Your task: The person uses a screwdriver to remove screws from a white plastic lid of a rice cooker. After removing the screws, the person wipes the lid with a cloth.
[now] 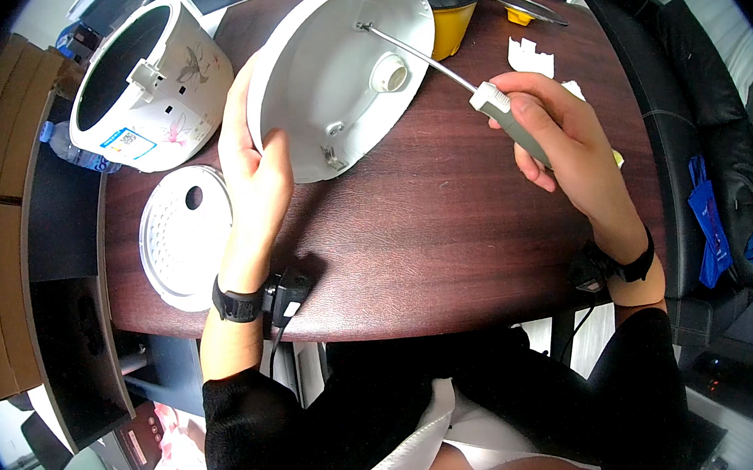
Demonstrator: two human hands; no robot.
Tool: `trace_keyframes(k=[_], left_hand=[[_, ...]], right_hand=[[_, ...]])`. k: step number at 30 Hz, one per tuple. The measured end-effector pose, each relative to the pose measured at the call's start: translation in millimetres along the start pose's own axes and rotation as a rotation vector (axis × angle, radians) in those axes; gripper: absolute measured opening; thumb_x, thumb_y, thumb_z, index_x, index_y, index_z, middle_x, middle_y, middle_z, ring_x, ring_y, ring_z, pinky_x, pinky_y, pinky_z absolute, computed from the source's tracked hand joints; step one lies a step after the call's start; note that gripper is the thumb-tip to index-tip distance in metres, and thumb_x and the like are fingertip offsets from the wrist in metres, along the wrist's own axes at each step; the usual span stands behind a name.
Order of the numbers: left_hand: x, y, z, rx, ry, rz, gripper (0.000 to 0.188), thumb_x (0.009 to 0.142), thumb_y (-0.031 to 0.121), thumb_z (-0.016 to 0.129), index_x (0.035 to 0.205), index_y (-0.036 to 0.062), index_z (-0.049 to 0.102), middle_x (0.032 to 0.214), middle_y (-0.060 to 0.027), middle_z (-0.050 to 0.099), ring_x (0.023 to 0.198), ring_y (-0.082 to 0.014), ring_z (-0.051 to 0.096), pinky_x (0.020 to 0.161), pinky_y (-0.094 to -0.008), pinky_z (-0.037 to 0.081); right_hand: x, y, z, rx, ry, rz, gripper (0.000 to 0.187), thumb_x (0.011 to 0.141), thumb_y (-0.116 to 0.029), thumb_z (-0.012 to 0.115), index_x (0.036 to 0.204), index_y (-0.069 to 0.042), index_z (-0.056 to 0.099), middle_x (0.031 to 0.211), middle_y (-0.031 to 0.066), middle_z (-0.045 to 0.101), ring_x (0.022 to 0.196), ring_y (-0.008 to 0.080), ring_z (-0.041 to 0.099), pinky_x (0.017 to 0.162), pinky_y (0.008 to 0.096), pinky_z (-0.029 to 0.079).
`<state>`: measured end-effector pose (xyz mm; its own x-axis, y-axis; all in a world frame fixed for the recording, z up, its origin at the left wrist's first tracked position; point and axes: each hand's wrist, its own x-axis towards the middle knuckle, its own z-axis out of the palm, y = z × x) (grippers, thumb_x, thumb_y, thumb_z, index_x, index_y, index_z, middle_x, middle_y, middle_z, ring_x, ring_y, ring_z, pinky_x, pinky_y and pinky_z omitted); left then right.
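Note:
My left hand [252, 170] grips the near left rim of a white oval plastic lid shell [313, 67], thumb on the inside and fingers behind it. The shell is tilted up, its hollow inner side facing me, with a short round collar and small metal fittings in it. In my right hand [567, 128] is a screwdriver [417, 52] with a grey and white handle. Its long shaft points up and left, and its tip meets a fitting near the shell's upper edge. Whether it sits in a screw is too small to tell.
A white flower-printed rice cooker body [208, 74] stands open at the far left. Nearer lies a white perforated disc [168, 257]. At the back are a yellow pot [456, 29] with dark inside and a lid with yellow knob [520, 15]. White scraps [530, 58] lie at right on the brown table [433, 247].

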<state>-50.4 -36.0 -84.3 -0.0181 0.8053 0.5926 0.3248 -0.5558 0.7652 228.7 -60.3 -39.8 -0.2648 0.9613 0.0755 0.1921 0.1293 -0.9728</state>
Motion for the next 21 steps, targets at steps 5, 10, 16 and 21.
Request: trace_keyframes(k=[5, 10, 16, 21], left_hand=[[0, 2, 0, 0.003, 0.004, -0.026, 0.064, 0.065, -0.009, 0.036, 0.127, 0.0, 0.044, 0.127, -0.0143, 0.049, 0.124, -0.0225, 0.041, 0.106, -0.0334, 0.026], [-1, 0, 0, -0.014, 0.006, -0.038, 0.064, 0.065, -0.009, 0.037, 0.127, 0.0001, 0.044, 0.126, -0.0142, 0.049, 0.123, -0.0225, 0.041, 0.105, -0.0333, 0.026], [-1, -1, -1, -0.012, -0.002, -0.029, 0.064, 0.065, -0.009, 0.037, 0.127, 0.0001, 0.044, 0.126, -0.0143, 0.049, 0.123, -0.0227, 0.042, 0.105, -0.0336, 0.027], [0, 1, 0, 0.005, -0.008, -0.017, 0.064, 0.064, -0.009, 0.037, 0.127, 0.0001, 0.043, 0.126, -0.0143, 0.049, 0.123, -0.0225, 0.042, 0.105, -0.0338, 0.026]], right_hand=[[1, 2, -1, -0.029, 0.002, -0.031, 0.026, 0.095, -0.019, 0.045, 0.113, -0.001, 0.052, 0.082, 0.005, 0.058, 0.049, 0.0021, 0.044, 0.039, 0.0161, 0.033], [2, 2, 1, -0.169, 0.047, -0.022, 0.023, 0.092, -0.017, 0.051, 0.111, -0.004, 0.053, 0.082, 0.0042, 0.059, 0.055, 0.0063, 0.052, 0.047, 0.0196, 0.04], [4, 1, 2, -0.91, 0.333, -0.507, 0.026, 0.081, -0.013, 0.064, 0.105, -0.01, 0.056, 0.09, 0.0086, 0.061, 0.075, 0.0244, 0.063, 0.061, 0.0301, 0.049], [6, 0, -4, -0.916, 0.359, -0.632, 0.026, 0.08, -0.012, 0.065, 0.105, -0.011, 0.057, 0.089, 0.008, 0.061, 0.075, 0.0244, 0.062, 0.063, 0.0304, 0.049]])
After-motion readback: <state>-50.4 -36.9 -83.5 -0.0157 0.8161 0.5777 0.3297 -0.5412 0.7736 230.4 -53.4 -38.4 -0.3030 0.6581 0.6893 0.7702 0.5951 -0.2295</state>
